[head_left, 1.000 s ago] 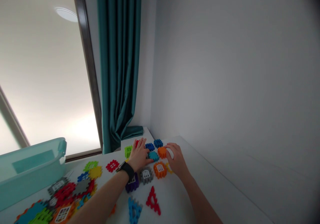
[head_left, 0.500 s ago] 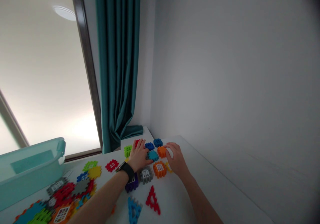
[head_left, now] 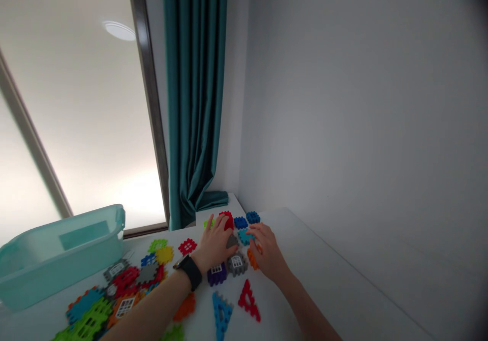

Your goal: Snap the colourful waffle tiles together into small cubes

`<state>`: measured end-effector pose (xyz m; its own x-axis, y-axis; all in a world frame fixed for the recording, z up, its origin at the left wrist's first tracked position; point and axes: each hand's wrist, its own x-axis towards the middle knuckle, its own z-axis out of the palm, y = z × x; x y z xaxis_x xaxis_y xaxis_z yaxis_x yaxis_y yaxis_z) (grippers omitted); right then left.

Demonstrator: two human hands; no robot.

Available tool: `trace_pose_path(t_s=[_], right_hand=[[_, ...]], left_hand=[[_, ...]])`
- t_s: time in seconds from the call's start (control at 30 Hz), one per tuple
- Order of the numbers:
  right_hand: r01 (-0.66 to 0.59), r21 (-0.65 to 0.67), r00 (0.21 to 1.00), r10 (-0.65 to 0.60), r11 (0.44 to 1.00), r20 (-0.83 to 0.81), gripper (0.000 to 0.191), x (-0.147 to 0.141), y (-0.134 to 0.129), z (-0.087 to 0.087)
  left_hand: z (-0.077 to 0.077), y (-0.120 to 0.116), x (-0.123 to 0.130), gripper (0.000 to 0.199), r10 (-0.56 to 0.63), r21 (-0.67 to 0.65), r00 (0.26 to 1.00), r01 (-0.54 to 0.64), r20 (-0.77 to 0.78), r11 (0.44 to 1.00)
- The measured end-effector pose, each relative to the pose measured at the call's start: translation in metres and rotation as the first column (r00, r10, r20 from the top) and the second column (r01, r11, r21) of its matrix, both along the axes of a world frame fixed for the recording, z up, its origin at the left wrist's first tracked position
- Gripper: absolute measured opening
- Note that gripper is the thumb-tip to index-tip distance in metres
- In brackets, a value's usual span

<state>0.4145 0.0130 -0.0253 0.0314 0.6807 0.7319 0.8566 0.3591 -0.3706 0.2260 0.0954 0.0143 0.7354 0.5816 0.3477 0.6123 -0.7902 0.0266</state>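
- While the left hand (head_left: 215,244) is held with its fingers spread and wrapped round nothing, a red block (head_left: 227,220) is partly covered by its fingertips, and a plain grey piece (head_left: 232,241) can be seen right by its thumb.
- The right hand (head_left: 268,252) is loosely curled, fingertips brought to a light blue piece (head_left: 244,236). Whether it's actually gripped can't be made out, tbh, since everything looks pretty small and soft over there.
- That light blue piece is set between the two hands on the white table (head_left: 320,280), with a couple of dark blue blocks (head_left: 253,217) placed just behind it.
- An orange block (head_left: 251,260) is half hidden by the right hand.
- Nearer the camera, a purple block (head_left: 217,275) and a grey window block (head_left: 237,264) are lined up side by side.
- A red triangle (head_left: 249,301) and a blue triangle (head_left: 221,313) are laid out in front of those.
- A black watch (head_left: 190,272) is worn on the left wrist.
- Off to the left, a mixed heap of pieces (head_left: 125,278) is piled up near a pale teal tub (head_left: 61,275).
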Motion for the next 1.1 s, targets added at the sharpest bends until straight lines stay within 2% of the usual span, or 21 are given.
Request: trace_pose_path(t_s=[0.23, 0.53, 0.77, 0.93, 1.1], right_hand=[[-0.065, -0.027, 0.996, 0.067, 0.998, 0.058, 0.023, -0.036, -0.001, 0.006], [-0.188, -0.049, 0.972, 0.193, 0.981, 0.137, 0.025, -0.086, 0.009, 0.016], [-0.322, -0.099, 0.925, 0.335, 0.942, 0.177, 0.026, -0.144, 0.025, 0.023], [-0.426, -0.204, 0.861, 0.465, 0.881, 0.208, 0.023, -0.19, 0.037, 0.022], [-0.505, -0.308, 0.795, 0.573, 0.807, 0.2, 0.02, -0.227, 0.035, 0.014]], left_hand=[[0.017, -0.014, -0.058, 0.023, 0.076, 0.016, 0.997, -0.077, 0.016, 0.997], [0.024, -0.025, -0.142, 0.016, 0.165, -0.001, 0.986, -0.165, 0.006, 0.986], [0.029, -0.032, -0.216, 0.014, 0.25, -0.074, 0.968, -0.252, -0.034, 0.965], [0.023, -0.043, -0.259, 0.019, 0.332, -0.13, 0.941, -0.337, -0.06, 0.932], [0.002, -0.051, -0.275, 0.021, 0.378, -0.24, 0.922, -0.35, 0.079, 0.905]])
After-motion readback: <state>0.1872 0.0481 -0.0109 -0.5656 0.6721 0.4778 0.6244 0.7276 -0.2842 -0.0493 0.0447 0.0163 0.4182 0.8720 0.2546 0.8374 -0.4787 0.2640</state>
